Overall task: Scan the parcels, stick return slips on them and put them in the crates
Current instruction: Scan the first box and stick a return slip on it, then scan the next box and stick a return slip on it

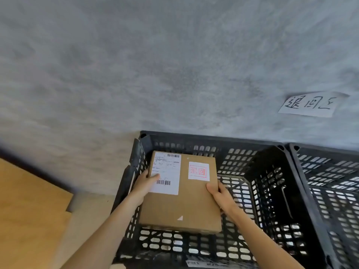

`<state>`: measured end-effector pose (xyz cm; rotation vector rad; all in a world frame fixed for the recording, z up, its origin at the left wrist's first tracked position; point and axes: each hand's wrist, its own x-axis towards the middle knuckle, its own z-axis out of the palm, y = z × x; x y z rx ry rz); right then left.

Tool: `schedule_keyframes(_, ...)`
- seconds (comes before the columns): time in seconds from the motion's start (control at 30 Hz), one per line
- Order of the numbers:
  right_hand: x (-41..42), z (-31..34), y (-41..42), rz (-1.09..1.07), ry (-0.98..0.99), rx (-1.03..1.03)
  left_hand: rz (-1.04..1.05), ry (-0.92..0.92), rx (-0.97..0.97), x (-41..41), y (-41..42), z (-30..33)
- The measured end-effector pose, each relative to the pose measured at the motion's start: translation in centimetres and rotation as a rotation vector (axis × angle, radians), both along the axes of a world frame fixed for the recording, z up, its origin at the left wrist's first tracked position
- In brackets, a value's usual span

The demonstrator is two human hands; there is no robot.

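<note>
Both hands hold a flat brown cardboard parcel [180,193] inside the mouth of a black slotted crate [242,146], which sits against a grey wall [155,65]. The left hand [144,184] grips the parcel's 9 o'clock edge, its thumb lying on top of the white shipping label [166,172] and the other fingers hidden beneath. The right hand [221,197] grips the 3 o'clock edge, thumb pressed on the top face, the rest of its fingers curled under and out of sight.

The parcel already carries its return slip [198,171], a white square with a red stamp, at about 1 o'clock on the top face, just beside the shipping label. So the scanning and sticking look done for this one, and the step in hand is putting it in the crate. It appears held above the crate floor rather than resting on it, though how far above I cannot tell.

Next, judging from this, the parcel needs lowering flat to the floor, kept level so a corner does not catch the slotted walls, and then both hands need to slip out from under the edges. The crate floor seen around the parcel looks bare, so there is room.

A second black crate [330,181] stands touching the first at 3 o'clock. A handwritten paper sign [310,104] is stuck to the wall at 1 o'clock, and a pale wooden board [29,210] lies at 8 o'clock.
</note>
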<state>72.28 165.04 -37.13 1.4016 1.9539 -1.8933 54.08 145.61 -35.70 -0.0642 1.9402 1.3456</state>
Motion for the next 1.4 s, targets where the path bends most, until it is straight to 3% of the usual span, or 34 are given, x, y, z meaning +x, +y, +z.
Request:
schedule_keyframes(0.47, -1.5, -5.0, -0.8, -0.011, -0.12, 0.033, 0.004, -0.04, -0.229, -0.8, 1.1, -6.5)
schedule_keyframes(0.73, -1.6, -5.4, -0.8, -0.006, -0.147, 0.01, -0.001, -0.016, -0.202, -1.1, 1.2, -6.1)
schedule_keyframes(0.87, -2.1, -5.3, -0.4, 0.034, -0.2, 0.097, -0.011, 0.031, -0.204, -0.7, 1.5, -4.1)
schedule_keyframes(1.13, -4.4, -0.1, 1.6, 0.363, -0.349, 0.432, -0.19, 0.322, -0.257, 0.0, 2.7, 1.9)
schedule_keyframes(1.3, -6.9, 7.9, 0.5, 0.519, -0.278, 0.718, -0.188, 0.646, -0.144, -0.3, 1.6, 9.1)
schedule_keyframes(1.4, -9.0, 13.6, -2.3, 0.603, -0.181, 0.832, -0.122, 0.75, -0.083, -1.6, -1.5, 14.7)
